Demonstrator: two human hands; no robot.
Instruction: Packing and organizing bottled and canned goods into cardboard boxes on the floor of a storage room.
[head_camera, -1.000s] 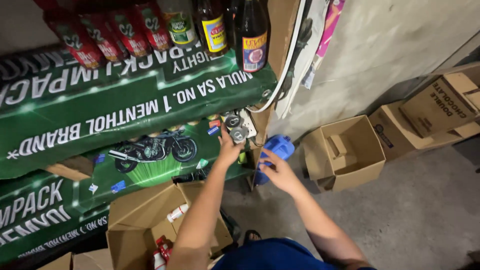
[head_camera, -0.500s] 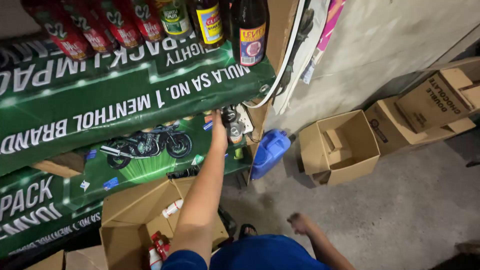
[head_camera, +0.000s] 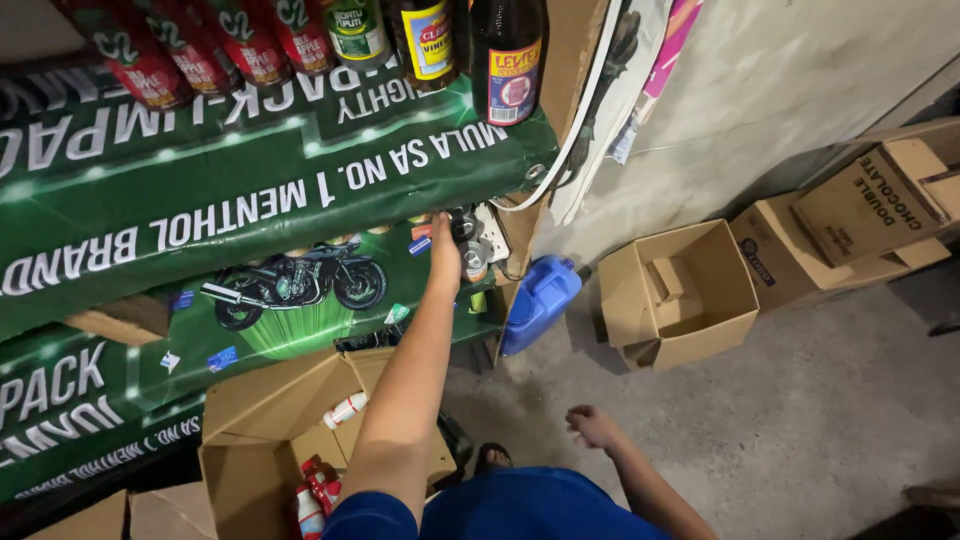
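My left hand (head_camera: 445, 250) reaches up to a shelf edge hung with a green printed banner (head_camera: 250, 190). Its fingertips are among small cans and jars (head_camera: 468, 245) there, and the banner hides the fingers, so its grip is unclear. My right hand (head_camera: 592, 425) hangs low over the concrete floor, fingers loosely apart, holding nothing. A blue plastic jug (head_camera: 540, 300) stands tilted on the floor against the shelf post, between my two hands and touched by neither.
Dark sauce bottles (head_camera: 505, 60) and red pouches (head_camera: 190, 45) line the top shelf. An open cardboard box (head_camera: 260, 420) holding red-capped bottles (head_camera: 318, 485) sits under my left arm. An open box (head_camera: 690, 300) and more cartons (head_camera: 870, 210) stand along the wall at right.
My right hand let go of the blue jug, which now rests on the floor, and dropped down toward my body. My left hand stayed at the cans on the shelf.
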